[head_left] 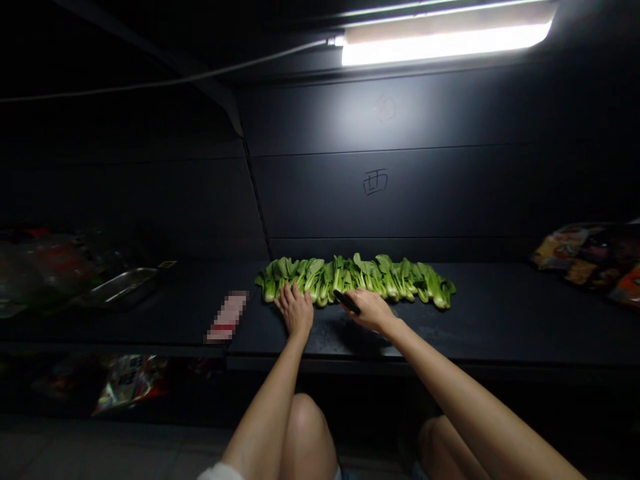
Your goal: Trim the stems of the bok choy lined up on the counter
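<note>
One long row of greens (367,272)!

Left hand (295,311) spread, fingertips at their near edge; right hand (369,309) curled round a black object (346,302). Greens run just beyond both hands, a tray (125,285) well left of the left hand.
</note>
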`<state>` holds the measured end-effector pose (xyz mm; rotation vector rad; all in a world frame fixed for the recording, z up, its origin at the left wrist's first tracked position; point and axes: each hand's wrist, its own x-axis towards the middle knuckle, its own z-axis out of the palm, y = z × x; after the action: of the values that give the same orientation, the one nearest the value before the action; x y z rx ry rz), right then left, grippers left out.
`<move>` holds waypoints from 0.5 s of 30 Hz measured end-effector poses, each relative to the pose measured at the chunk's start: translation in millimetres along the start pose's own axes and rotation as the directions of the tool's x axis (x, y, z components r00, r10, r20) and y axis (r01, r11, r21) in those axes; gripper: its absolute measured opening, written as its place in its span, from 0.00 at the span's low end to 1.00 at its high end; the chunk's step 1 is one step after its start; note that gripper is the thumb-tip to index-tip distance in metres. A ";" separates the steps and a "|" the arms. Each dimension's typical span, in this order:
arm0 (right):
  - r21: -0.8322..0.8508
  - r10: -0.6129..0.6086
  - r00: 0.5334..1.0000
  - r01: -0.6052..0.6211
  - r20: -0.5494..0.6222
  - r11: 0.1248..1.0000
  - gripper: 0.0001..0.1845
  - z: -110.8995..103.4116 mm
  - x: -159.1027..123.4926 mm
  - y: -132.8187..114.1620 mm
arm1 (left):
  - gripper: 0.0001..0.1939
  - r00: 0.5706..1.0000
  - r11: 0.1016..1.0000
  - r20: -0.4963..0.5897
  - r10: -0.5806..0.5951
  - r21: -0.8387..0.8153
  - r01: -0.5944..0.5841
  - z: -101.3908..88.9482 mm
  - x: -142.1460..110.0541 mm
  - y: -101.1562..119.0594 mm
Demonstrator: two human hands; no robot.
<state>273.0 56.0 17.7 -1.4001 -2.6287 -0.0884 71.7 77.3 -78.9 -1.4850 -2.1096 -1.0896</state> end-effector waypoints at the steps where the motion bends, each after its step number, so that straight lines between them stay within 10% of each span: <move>1: 0.007 -0.003 1.000 0.003 -0.010 1.000 0.17 0.5 1.0 -0.8 | 0.24 1.000 1.000 0.002 -0.006 -0.012 0.006 0.1 0.3 -0.8; 15: 0.038 -0.012 1.000 0.012 0.003 0.999 0.20 -2.0 14.0 -23.6 | 0.25 0.997 0.992 -0.007 -0.082 -0.099 0.081 -3.0 23.5 -40.5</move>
<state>246.0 54.0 22.6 -1.3741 -2.6269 -0.0381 25.3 83.8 -77.5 -1.4430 -2.1544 -1.2453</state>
